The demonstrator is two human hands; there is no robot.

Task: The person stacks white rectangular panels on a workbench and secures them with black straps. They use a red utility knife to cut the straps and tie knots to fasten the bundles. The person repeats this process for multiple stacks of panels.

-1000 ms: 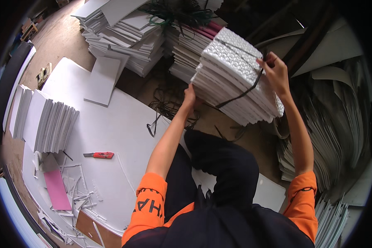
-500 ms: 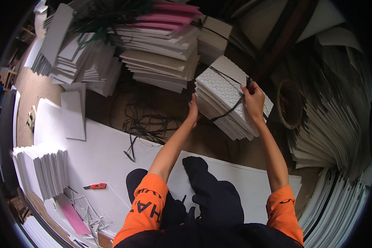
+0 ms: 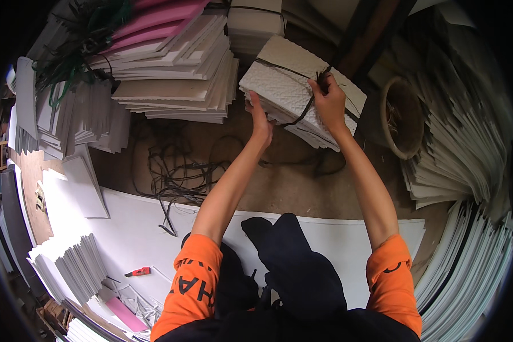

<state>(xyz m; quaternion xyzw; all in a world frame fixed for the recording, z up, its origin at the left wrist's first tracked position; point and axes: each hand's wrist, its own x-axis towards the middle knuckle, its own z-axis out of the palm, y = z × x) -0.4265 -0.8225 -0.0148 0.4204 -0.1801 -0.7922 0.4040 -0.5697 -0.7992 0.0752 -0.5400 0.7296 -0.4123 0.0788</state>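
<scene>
Only the head view here, looking straight down over the person's orange sleeves and dark trousers.

Both arms are stretched forward to a bundle of white textured sheets (image 3: 293, 85) sitting on the floor ahead, tilted a bit, just right of a big stack of white and pink boards (image 3: 171, 62). A dark strap (image 3: 302, 108) runs across the top of the bundle and down its near side.

The right hand (image 3: 328, 100) is on top of the bundle, fingers (image 3: 319, 85) closed tight around the strap where the bands cross, so it's pinching that and nothing else. The left hand (image 3: 261, 122) is pressed flat against the near left edge of the bundle, fingers straight and together, not wrapped around anything, just bracing the side.

Rest of the scene: a tangle of loose black straps (image 3: 171, 176) lies on the brown floor near the left forearm. A large white sheet (image 3: 137, 239) spreads out below it, with a small red utility knife (image 3: 138, 272) on it and a fanned pile of white sheets (image 3: 68, 268) at lower left. On the right there's a round brown basket (image 3: 402, 117), and beyond it leaning stacks of white boards (image 3: 467, 171).
</scene>
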